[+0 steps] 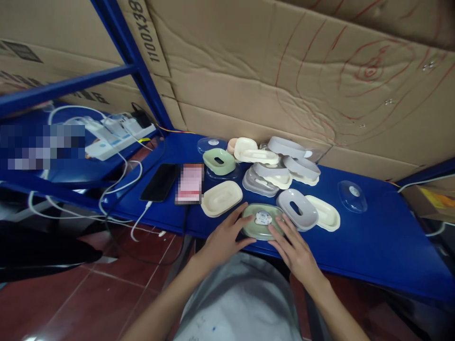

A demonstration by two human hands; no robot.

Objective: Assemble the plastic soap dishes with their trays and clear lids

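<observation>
At the front edge of the blue table lies a green soap dish (256, 231) under a clear lid with a white label (263, 218). My left hand (227, 237) grips its left side, thumb at the near edge and fingers over the rim. On the right side, my right hand (294, 247) holds the dish, its fingertips pressing on the lid. A cream tray (222, 198) is just left of it. Close by on the right are a grey soap dish with an oval hole (297, 209) and a cream tray (325, 213).
Behind sits a pile of grey and cream dish parts (270, 166) beside a green dish (219, 161). A clear lid (351, 196) lies at right. Two phones (159, 182) and white cables are at left, near a power strip (121, 139). Cardboard (231, 71) walls the back.
</observation>
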